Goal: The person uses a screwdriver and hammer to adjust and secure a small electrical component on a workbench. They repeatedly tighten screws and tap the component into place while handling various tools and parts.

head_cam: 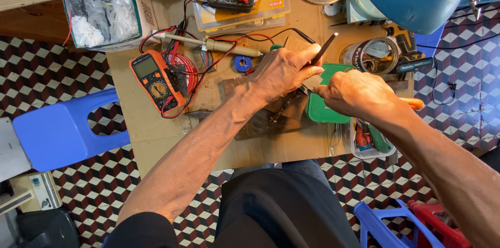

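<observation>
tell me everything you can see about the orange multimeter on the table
The orange multimeter is a handheld meter with an orange casing, a dark face, a grey screen near its upper left end and a round dial below it. It lies flat and tilted on the brown cardboard sheet, left of both hands, and neither hand touches it. Red and black leads loop across and beside it.

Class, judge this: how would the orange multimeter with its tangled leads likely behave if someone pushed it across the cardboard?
The orange multimeter lies flat, so it would probably slide rather than tip or roll. Its red and black leads look floppy and tangled, so they would likely drag along and could snag the soldering iron.
</observation>
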